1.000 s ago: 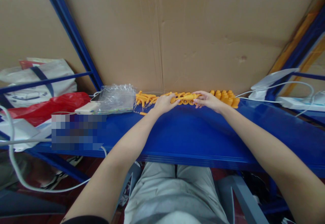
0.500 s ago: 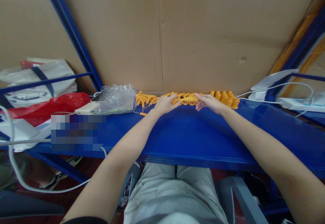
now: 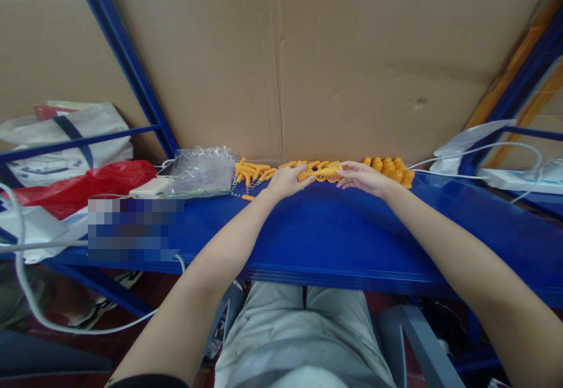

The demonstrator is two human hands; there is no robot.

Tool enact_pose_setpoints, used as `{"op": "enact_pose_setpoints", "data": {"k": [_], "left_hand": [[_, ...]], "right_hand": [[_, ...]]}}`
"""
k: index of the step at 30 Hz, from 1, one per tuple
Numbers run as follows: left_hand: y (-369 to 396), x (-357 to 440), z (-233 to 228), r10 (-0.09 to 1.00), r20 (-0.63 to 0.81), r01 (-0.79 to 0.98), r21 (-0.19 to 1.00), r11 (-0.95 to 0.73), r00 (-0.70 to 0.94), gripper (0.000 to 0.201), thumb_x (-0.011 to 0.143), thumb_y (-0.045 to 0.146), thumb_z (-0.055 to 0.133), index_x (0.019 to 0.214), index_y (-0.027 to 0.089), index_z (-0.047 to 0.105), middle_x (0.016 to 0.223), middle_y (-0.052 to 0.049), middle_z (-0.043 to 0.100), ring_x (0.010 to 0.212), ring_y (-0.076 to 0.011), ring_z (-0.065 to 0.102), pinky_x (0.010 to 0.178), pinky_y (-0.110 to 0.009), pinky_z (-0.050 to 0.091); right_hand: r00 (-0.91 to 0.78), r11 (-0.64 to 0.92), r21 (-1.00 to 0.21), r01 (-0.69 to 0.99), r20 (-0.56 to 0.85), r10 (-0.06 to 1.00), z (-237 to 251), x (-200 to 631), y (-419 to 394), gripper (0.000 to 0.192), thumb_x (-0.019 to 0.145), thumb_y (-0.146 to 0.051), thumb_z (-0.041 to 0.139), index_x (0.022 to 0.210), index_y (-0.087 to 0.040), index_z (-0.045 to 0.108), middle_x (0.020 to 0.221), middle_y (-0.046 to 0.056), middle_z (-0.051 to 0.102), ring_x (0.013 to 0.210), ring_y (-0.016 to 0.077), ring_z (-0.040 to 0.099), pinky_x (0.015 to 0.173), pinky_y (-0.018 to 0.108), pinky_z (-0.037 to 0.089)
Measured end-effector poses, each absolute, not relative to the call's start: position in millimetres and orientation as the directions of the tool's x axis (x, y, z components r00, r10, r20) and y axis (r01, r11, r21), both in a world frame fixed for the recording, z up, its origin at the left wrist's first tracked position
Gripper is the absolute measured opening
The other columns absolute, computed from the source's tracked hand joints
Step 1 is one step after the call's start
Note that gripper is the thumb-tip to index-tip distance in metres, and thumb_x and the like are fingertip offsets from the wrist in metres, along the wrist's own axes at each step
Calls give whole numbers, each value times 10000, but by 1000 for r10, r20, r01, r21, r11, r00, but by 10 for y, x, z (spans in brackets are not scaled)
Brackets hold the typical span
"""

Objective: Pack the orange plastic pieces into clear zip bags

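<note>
From the head view, my left hand [image 3: 285, 181] is curled in, thumb and fingers closed about the left end of a yellow piece [image 3: 323, 172]. The piece lies roughly level between my two hands, near the back of the blue table [image 3: 329, 235]. My right hand [image 3: 364, 178] is at the other end, its fingertips against or just beside it and the lower fingers loosely spread; I cannot tell whether they truly pinch it or only touch.

Just behind and below the piece are more yellow parts, some ring-shaped. To the left of my left hand lies a heap of yellow branching parts [image 3: 248, 171], with thin coiled metal bits [image 3: 234, 186] in front of it. Beyond my right hand, yellow knobbed pieces [image 3: 389, 171] stand close together in rows. A clear plastic bag [image 3: 204, 168] sits left of the heap.

I judge that I am midway through handling this one piece, the left hand steadying while the right works at its end. The next move seems to call for a firm left hold, the right fingertips squarely on the end, and both ends kept in line so that nothing slips or knocks the neighbouring parts.
</note>
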State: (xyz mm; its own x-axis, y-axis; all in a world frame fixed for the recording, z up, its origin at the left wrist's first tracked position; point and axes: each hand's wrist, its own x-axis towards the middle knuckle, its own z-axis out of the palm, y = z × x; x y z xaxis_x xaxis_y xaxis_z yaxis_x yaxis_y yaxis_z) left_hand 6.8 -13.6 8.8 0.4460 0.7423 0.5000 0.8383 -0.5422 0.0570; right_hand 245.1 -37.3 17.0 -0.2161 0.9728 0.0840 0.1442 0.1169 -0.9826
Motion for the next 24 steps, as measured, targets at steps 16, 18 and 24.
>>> {"op": "enact_pose_setpoints", "data": {"k": [16,18,24], "left_hand": [[-68,-153,283,973,114,977,-97,-188,199,371,831,322,551,1126,191,734,1195,-171,711,1117,-342,656,910,-410,517],[-6,-202,271,980,57,975,-124,-182,190,357,820,351,563,1085,205,753,1165,-170,724,1106,-349,660,899,-411,525],[210,-366,168,969,111,973,-95,-211,221,316,756,455,642,953,255,788,980,-147,769,1008,-371,692,825,-448,550]], "right_hand": [[111,154,-316,936,681,724,28,3018,-157,402,884,-266,507,1274,-179,554,1274,166,587,1089,312,612,939,457,483],[61,76,-189,979,624,779,-18,3000,-206,395,907,-263,458,1284,-198,558,1254,161,592,1116,331,595,929,466,470],[27,5,-64,998,498,867,-73,2952,-219,380,909,-228,459,1272,-207,572,1262,175,597,1147,349,573,919,488,469]]}}
